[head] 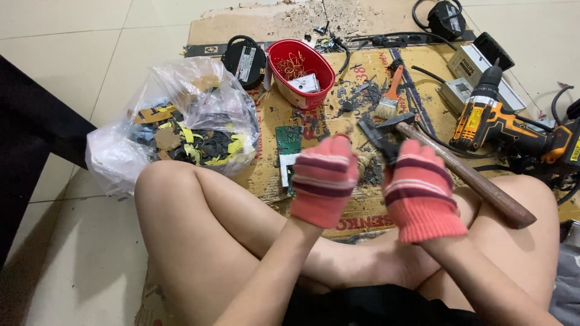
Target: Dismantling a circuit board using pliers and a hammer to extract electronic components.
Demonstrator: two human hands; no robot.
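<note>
1. Head view: person is sitting cross-legged on a flattened cardboard sheet [362,217] laid over a tiled floor; both hands are wearing pink striped knit gloves.
2. Left hand [323,184] is sitting just left of centre, fingers curled together. It is pinching a small tan scrap [365,158] at its 2 o'clock. Can't tell exactly what the scrap is.
3. Right hand [420,190] is sitting just right of centre, fingers clamped on dark pliers [377,140]. The pliers' head is poking out at the hand's 11 o'clock, right beside the scrap.
4. Hammer [465,175] is lying at the right hand's 2 o'clock: head near the pliers, wooden handle running down-right across the right knee.
5. Paintbrush [389,96] with an orange handle is lying at 12 o'clock from the hands, among dark debris.
6. Green circuit board [289,139] is lying flat at 10 o'clock from the left hand, near it.
7. Red oval tub [302,72] is sitting at 11 o'clock, well apart, holding copper wire bits and a pale piece.
8. Clear plastic bag [181,121] is sitting at 9 to 10 o'clock beside the left knee, full of dark and yellow scraps.
9. Orange and black cordless drill [507,124] is lying at 2 o'clock, near the frame's right edge.
</note>
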